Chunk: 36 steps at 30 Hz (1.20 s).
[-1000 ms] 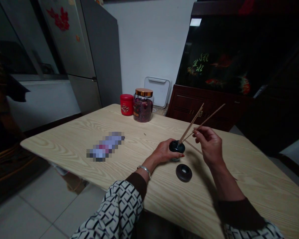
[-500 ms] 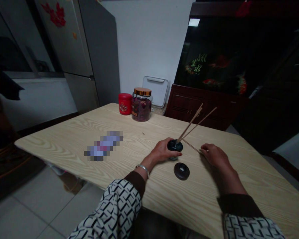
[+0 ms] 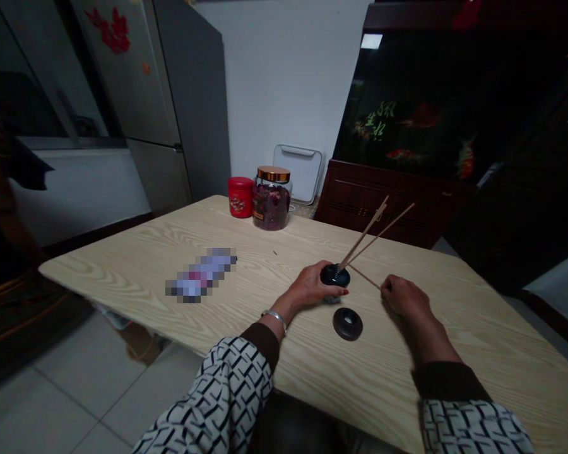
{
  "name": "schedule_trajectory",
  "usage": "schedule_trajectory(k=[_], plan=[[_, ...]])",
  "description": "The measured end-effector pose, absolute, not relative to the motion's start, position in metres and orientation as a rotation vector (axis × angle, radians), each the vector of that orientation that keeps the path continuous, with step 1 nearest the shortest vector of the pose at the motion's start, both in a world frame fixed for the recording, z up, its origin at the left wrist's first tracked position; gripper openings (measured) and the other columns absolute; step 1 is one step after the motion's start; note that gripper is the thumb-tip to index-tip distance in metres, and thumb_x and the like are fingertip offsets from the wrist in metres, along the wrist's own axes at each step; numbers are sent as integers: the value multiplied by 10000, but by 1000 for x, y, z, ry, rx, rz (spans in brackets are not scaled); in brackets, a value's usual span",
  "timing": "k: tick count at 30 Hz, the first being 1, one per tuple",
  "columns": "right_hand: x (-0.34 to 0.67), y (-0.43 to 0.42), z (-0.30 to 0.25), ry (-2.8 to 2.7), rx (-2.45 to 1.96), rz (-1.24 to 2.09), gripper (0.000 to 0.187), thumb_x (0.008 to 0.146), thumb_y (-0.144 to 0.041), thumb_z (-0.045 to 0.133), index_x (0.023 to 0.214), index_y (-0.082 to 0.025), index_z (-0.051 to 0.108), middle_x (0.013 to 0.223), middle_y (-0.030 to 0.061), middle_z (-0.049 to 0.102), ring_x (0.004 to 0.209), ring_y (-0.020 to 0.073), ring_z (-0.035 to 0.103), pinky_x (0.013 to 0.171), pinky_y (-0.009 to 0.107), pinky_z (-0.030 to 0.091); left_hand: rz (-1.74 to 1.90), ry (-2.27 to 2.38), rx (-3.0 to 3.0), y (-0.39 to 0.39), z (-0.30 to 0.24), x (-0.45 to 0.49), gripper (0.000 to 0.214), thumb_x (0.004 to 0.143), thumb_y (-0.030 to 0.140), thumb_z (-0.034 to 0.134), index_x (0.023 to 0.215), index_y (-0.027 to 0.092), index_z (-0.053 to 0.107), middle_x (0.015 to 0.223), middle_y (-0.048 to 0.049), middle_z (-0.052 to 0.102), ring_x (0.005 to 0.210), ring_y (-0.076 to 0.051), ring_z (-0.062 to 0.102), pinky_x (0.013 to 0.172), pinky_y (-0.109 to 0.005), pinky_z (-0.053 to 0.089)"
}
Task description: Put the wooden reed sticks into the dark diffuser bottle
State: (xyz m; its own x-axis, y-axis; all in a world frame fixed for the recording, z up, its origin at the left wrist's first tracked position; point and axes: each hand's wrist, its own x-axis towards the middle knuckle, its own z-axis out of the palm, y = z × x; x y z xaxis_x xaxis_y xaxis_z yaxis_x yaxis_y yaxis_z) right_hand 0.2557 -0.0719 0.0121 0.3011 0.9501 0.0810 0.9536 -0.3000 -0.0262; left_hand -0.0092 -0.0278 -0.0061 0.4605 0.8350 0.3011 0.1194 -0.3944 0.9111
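Note:
My left hand (image 3: pixel 308 284) is wrapped round a small dark jar (image 3: pixel 335 275) with a glossy top, standing on the wooden table (image 3: pixel 284 265). Several thin wooden sticks (image 3: pixel 365 232) rise from the jar, leaning right and away from me. To the right, my right hand (image 3: pixel 407 297) pinches the near end of another thin stick (image 3: pixel 366 277). That stick slants down from the jar's rim to my fingertips; its far end is hidden at the jar. A dark round lid-like ring (image 3: pixel 348 324) with a hole in its middle lies on the table just in front of the jar.
At the table's far edge stand a red canister (image 3: pixel 240 197) and a clear jar with a copper lid (image 3: pixel 271 200). A blurred-out flat object (image 3: pixel 201 275) lies on the left. Behind are a white panel (image 3: pixel 300 171), a fish tank (image 3: pixel 407 113) and a fridge (image 3: pixel 194 101).
The whole view has shifted slightly to the left. My right hand has moved very little and still pinches the stick; my left hand keeps its hold on the jar.

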Motion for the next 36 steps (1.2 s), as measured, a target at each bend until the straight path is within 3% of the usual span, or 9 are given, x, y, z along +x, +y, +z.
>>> schedule_trajectory(k=[6, 9, 13, 17, 27, 36], plan=[[258, -73, 20, -1744, -2234, -128, 277, 872, -303, 523, 1085, -214, 675, 1011, 109, 725, 890, 252, 650, 706, 339, 428, 995, 827, 1815, -28, -5, -9, 666, 593, 459, 866, 1159, 176, 655, 1026, -97, 697, 972, -257, 658, 885, -405, 535], [258, -72, 35, -1530, -1856, -130, 281, 864, -328, 544, 1058, -195, 699, 1025, 113, 707, 881, 229, 633, 748, 340, 458, 993, 830, 1826, -28, -5, -10, 673, 597, 467, 863, 1168, 178, 654, 1032, -101, 698, 973, -260, 657, 883, -405, 536], [252, -76, 58, -1026, -1219, 376, 266, 750, -355, 698, 978, -217, 701, 872, 35, 661, 737, 155, 595, 558, 244, 426, 1001, 822, 1833, -27, -6, -10, 671, 603, 465, 862, 1172, 178, 652, 1038, -101, 698, 975, -261, 654, 882, -408, 534], [235, -83, 74, -781, -787, 793, 267, 672, -235, 786, 918, -212, 683, 821, -13, 610, 728, 90, 583, 539, 171, 414, 1008, 814, 1828, -27, -7, -9, 664, 608, 453, 861, 1171, 172, 651, 1040, -101, 695, 977, -253, 654, 889, -402, 535], [185, -85, 84, -844, -724, 472, 216, 713, -254, 808, 890, -195, 699, 894, 2, 633, 744, 85, 595, 546, 164, 466, 996, 819, 1860, -25, -9, -10, 701, 606, 516, 852, 1187, 184, 642, 1044, -95, 691, 976, -257, 646, 873, -399, 531], [168, -79, 82, -1175, -935, 226, 188, 822, -323, 725, 959, -198, 693, 865, 17, 663, 711, 125, 592, 562, 240, 466, 1003, 828, 1834, -27, -7, -9, 687, 600, 475, 862, 1178, 176, 644, 1041, -89, 696, 968, -245, 652, 861, -367, 534]])
